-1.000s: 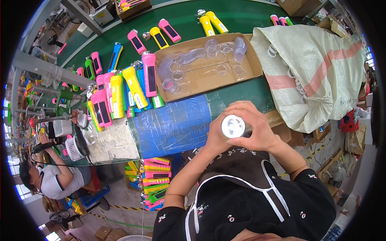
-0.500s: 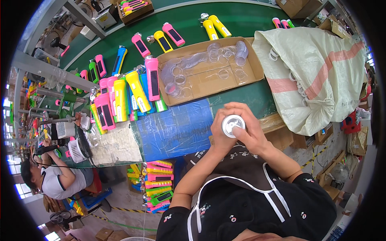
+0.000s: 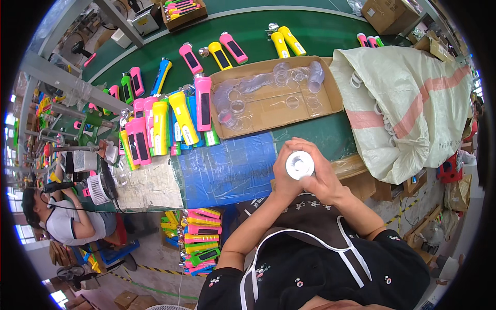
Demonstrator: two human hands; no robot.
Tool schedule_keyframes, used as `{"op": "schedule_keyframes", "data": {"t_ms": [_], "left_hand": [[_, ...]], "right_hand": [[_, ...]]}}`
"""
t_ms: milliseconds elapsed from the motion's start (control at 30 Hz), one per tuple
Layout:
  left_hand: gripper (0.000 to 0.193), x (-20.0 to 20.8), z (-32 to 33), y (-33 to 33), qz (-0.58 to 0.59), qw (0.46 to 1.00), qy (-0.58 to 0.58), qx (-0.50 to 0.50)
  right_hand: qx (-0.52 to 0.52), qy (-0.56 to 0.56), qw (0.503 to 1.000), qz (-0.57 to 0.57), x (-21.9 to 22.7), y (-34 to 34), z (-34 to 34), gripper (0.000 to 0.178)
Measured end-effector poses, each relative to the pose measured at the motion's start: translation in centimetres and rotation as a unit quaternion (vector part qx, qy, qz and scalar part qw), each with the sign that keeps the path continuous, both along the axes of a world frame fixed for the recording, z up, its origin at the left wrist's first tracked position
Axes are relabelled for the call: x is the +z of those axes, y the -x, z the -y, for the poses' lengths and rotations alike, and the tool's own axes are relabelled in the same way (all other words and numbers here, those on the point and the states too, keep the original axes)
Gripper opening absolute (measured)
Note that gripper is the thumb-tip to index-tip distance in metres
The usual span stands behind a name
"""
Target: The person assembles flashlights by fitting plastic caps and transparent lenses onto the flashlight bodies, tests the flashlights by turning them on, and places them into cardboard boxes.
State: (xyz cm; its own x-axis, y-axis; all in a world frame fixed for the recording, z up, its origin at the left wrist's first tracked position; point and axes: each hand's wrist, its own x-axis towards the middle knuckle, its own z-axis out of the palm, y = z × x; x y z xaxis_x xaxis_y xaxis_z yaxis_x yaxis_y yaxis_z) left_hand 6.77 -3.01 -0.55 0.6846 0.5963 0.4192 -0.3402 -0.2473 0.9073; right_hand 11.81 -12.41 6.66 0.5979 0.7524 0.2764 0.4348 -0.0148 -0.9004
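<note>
The green table (image 3: 330, 130) stretches before me, a white sack (image 3: 421, 124) draped over its right part. Beside the sack sits a shallow box (image 3: 276, 109), with a blue sheet (image 3: 227, 173) taped down nearer me. Left of the box, pink, yellow, blue and green torches (image 3: 183, 119) lie heaped. My left hand (image 3: 284, 176) and right hand (image 3: 326, 178) close together around a round white piece (image 3: 300, 164), its hollow end facing up, near the table's front edge. Clear rings (image 3: 292, 102) lie inside the box.

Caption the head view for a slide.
Two bare hands cup a round white-rimmed object near a shallow brown cardboard box.
</note>
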Motion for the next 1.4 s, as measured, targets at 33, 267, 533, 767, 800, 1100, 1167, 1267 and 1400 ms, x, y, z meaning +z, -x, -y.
{"op": "schedule_keyframes", "data": {"t_ms": [33,267,533,767,800,1100,1167,1267,1400], "left_hand": [[0.035,-0.4,-0.1,0.2,-0.012,0.999,0.019,-0.035],[0.035,0.9,-1.6,1.3,-0.241,0.808,0.326,-0.428],[0.021,0.7,0.3,-0.6,-0.261,0.887,0.263,-0.277],[0.025,0.2,-2.4,-2.5,-0.187,0.832,0.356,-0.382],[0.028,0.0,-2.2,-2.7,-0.188,0.878,0.285,-0.336],[0.043,-1.3,-7.8,-2.7,-0.198,0.919,-0.332,0.08],[0.041,-3.3,-8.6,-2.9,-0.249,0.902,-0.351,0.04],[0.036,-3.9,-8.6,-2.5,-0.325,0.863,-0.386,0.031],[0.037,-4.2,-7.3,-3.3,-0.3,0.879,-0.37,0.029]], "right_hand": [[0.003,-0.001,1.0,0.003,0.3,-0.1,0.1,0.047],[-0.103,-0.132,0.959,-0.227,0.0,-4.0,-0.4,0.05],[-0.061,-0.045,0.983,-0.17,-1.3,-7.7,-1.1,0.047],[-0.014,0.011,0.95,-0.313,-4.8,-6.3,0.9,0.06],[0.005,0.01,0.938,-0.347,-5.5,-7.2,1.1,0.061],[-0.226,0.224,0.948,0.016,-8.4,-41.7,-5.2,0.051],[-0.299,0.362,0.871,0.145,-10.5,-48.1,-4.8,0.054],[-0.271,0.403,0.82,0.303,-10.9,-46.9,-9.2,0.079],[-0.134,0.419,0.897,0.048,-14.3,-46.2,-13.5,0.117]]}}
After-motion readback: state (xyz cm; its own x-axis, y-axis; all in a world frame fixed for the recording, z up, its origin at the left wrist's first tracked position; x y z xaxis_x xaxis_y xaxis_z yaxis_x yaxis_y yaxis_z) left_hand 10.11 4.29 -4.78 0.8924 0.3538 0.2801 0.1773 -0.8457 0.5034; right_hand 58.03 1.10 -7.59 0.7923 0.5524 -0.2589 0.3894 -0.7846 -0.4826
